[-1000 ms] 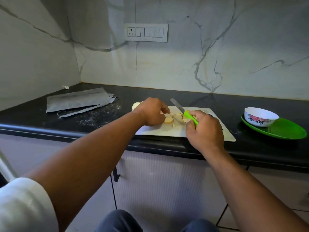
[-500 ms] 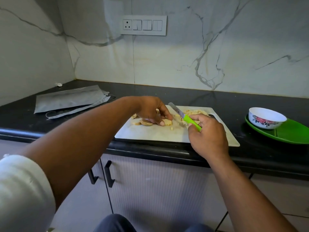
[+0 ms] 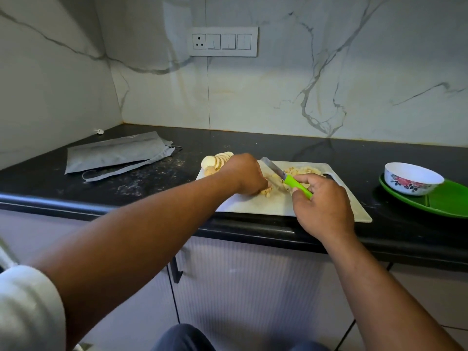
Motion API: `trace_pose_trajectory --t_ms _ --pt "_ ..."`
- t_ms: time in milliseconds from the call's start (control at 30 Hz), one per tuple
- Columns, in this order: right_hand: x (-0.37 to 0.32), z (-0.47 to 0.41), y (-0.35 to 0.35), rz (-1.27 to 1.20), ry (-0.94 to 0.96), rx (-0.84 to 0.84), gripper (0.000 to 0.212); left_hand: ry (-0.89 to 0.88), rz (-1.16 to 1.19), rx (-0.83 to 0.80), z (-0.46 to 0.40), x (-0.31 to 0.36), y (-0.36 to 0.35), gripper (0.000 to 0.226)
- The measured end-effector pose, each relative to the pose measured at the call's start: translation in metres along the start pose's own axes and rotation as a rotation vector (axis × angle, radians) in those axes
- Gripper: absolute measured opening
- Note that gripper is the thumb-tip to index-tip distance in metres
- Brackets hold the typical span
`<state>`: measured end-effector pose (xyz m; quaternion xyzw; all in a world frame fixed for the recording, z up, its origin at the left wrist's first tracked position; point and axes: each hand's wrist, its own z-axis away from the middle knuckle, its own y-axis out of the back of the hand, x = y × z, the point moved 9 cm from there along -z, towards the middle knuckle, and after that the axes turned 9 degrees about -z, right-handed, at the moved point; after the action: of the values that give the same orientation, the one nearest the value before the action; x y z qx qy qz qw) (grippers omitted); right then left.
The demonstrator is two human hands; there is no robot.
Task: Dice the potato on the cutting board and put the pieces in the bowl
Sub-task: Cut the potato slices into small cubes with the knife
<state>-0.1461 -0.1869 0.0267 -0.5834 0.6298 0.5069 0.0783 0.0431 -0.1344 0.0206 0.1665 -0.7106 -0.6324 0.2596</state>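
Note:
A white cutting board lies on the black counter near its front edge. Round potato slices lean in a row at the board's far left corner. A heap of diced potato sits at the far side of the board. My left hand curls over a few potato pieces at the board's middle and holds them down. My right hand grips a green-handled knife, blade pointing up and left beside the left hand. The white flowered bowl stands to the right on a green plate.
The green plate lies at the counter's right end. A folded grey cloth lies at the left of the counter. Marble walls close the back and left. Cabinet doors with dark handles sit below the counter.
My left hand has drawn back toward the board's middle, uncovering the row of slices at the far left. The knife has stayed over the pieces beside it.

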Motion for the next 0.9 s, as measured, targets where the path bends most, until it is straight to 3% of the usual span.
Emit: trace_pose_trajectory --t_ms 67,167,233,300,400,633,900 --pt "0.000 0.000 0.000 -0.006 0.002 -0.001 0.032 -0.008 0.037 0.014 0.001 -0.003 0.006 0.028" --pt "-0.001 0.001 0.001 -0.002 0.006 -0.002 0.032 -0.193 0.085 0.045 0.005 -0.001 0.024 0.023" --pt "-0.002 0.002 0.001 0.012 0.006 -0.003 0.032 -0.350 0.013 -0.056 0.011 0.006 0.020 0.035" --pt "-0.003 0.003 0.002 0.025 0.011 -0.006 0.033 -0.394 -0.057 -0.138 0.011 0.006 0.011 0.041" --pt "-0.004 0.004 0.002 0.028 0.022 -0.010 0.033 -0.357 0.040 -0.144 0.005 -0.001 0.003 0.036" --pt "-0.010 0.007 0.002 0.069 0.029 -0.028 0.035 -0.245 0.130 0.013 0.011 -0.005 0.003 0.031" --pt "-0.039 0.035 0.011 0.319 0.091 -0.019 0.036 -0.176 0.160 0.161 0.023 -0.009 0.001 0.024"
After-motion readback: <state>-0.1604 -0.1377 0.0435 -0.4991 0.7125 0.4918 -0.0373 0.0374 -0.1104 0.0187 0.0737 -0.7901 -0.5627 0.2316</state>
